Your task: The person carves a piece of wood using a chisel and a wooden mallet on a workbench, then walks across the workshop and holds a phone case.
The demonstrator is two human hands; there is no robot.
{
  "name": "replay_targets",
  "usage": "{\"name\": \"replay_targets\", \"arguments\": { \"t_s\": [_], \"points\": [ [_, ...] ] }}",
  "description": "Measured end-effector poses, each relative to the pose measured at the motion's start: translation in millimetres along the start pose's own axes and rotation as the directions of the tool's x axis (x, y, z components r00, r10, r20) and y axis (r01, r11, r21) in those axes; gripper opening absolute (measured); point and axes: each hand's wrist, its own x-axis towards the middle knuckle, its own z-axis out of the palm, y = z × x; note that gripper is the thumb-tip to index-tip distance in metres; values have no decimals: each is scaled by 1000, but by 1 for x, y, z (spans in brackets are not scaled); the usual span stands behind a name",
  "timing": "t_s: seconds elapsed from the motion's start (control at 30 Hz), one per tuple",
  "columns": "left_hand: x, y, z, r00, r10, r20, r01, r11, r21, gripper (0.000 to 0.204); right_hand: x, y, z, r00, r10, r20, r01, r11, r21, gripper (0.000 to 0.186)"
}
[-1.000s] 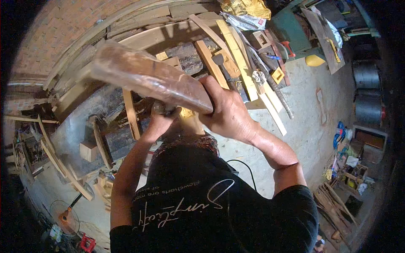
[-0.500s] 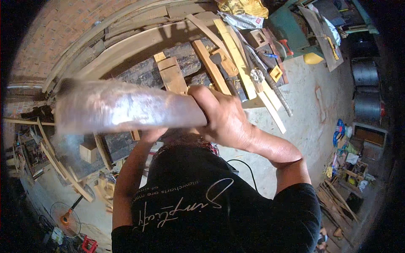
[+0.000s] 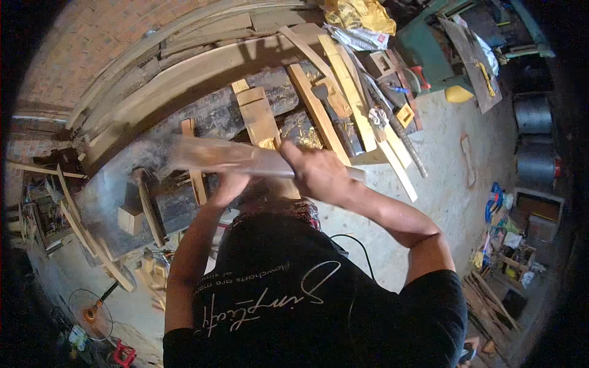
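My right hand (image 3: 320,175) is closed round a long wooden-handled tool (image 3: 230,158), held crosswise over the bench. The tool is smeared by motion, and its blurred far end at the left does not show its kind. A short end of the handle sticks out right of my fist. Below the tool is my left hand (image 3: 230,187), its fingers mostly hidden, so what they hold cannot be made out. Just beyond both hands, a pale wooden board (image 3: 256,116) with a cut line across it lies on the dark, worn workbench (image 3: 211,113), with wood shavings (image 3: 269,143) by it.
Right of the board lie a long batten (image 3: 319,113), a wooden hand plane (image 3: 336,98), a dark-headed tool (image 3: 322,93) and several wood strips. A wooden block (image 3: 129,219) stands at the bench's left. A fan (image 3: 91,314) is at lower left; metal drums (image 3: 532,115) stand far right.
My right hand has lowered the tool toward the bench and my left hand; it looks smaller and farther away now. My left hand has stayed in nearly the same place.
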Motion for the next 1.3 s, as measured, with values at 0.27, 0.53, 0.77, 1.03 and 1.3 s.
{"name": "replay_targets", "arguments": {
  "t_s": [0.27, 0.53, 0.77, 1.03, 1.3],
  "points": [
    [-5, -34, -6, 955, 262, -135, -60, 622, 780, 47, -6, 4, 0, 999, 48, -17, -46, 995, 89, 47],
    [-7, 14, 9, 963, 3, -269, 147, 831, 536, 27, 9, 42, 39, 979, 148, 137, -146, 989, -24, 52],
    [9, 23, 66, 866, 313, 389, -493, 415, 765, 13, -4, 47, 20, 938, 343, -53, -336, 935, 111, 54],
    [10, 59, 52, 970, 218, -108, -83, 714, 695, 27, -16, 41, 18, 925, 379, -30, -371, 916, 151, 55],
    [13, 49, 48, 991, 111, -79, -20, 690, 723, 23, -10, 34, 12, 944, 329, -25, -322, 934, 158, 48]
  ]
}}
